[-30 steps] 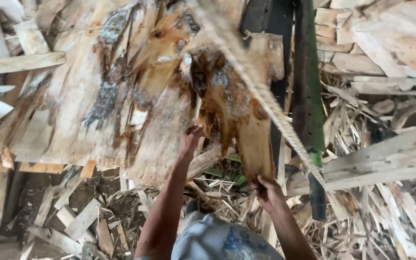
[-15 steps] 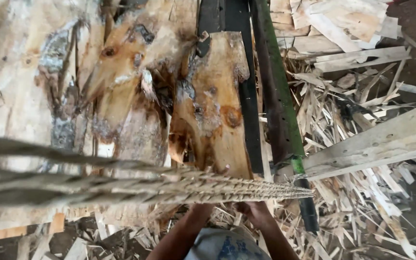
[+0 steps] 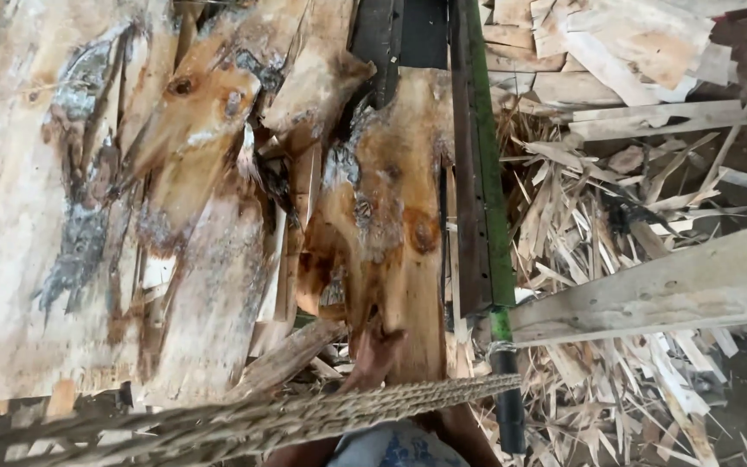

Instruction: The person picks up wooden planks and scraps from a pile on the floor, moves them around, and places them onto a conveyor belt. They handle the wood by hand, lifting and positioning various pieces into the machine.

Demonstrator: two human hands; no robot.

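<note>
A rough wooden slab (image 3: 395,216) with bark edges and orange knots lies lengthwise in the middle, its near end pointing at me. My left hand (image 3: 376,350) grips that near end from below, fingers curled on the wood. Only part of my right forearm (image 3: 469,437) shows at the bottom. My right hand is hidden behind a woven straw strip (image 3: 304,419) that crosses the lower view, so I cannot see its grip.
A green and dark metal rail (image 3: 488,173) runs along the slab's right side. Several bark-faced slabs (image 3: 88,216) are stacked on the left. A pale plank (image 3: 650,294) lies across the right over a heap of splinters and offcuts (image 3: 598,216).
The slab has slid toward the rail and now lies straight along it. Both hands have dropped to its near end. The woven strip has swung from diagonal to low across the view.
</note>
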